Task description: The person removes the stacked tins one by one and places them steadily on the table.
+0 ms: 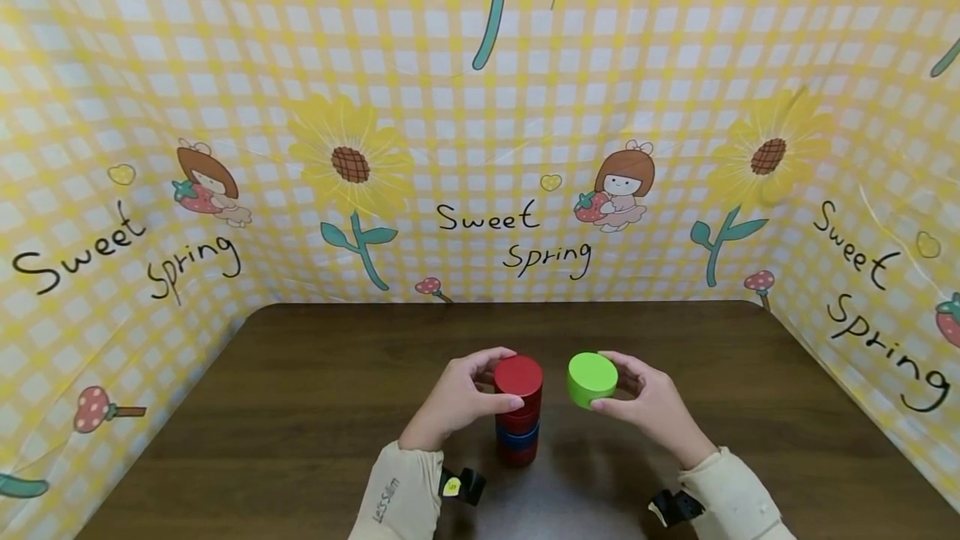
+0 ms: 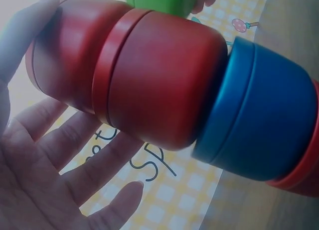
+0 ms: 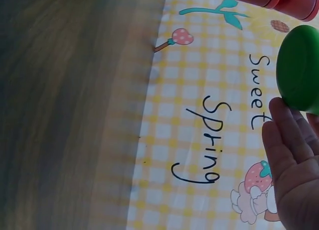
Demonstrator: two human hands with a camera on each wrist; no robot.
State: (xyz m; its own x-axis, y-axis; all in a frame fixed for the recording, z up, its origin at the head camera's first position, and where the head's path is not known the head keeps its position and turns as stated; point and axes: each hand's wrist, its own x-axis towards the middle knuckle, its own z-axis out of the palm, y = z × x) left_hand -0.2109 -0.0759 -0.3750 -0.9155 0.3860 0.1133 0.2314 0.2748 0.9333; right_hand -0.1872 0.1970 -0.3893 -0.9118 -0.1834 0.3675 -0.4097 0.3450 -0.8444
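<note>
Right now my left hand (image 1: pixel 457 398) curls round the red top piece (image 1: pixel 518 375) of the stack (image 1: pixel 517 423), thumb and fingers on its sides, while my right hand (image 1: pixel 651 403) grips the green cup (image 1: pixel 592 378) just beside it, level with the stack's top and to its right. The stack's long axis stands upright on the brown table (image 1: pixel 300 407). Open tabletop lies on both sides; the checked backdrop (image 1: pixel 480 148) walls off three edges

Brown table (image 1: pixel 300 407), yellow checked backdrop (image 1: pixel 480 107)
</note>
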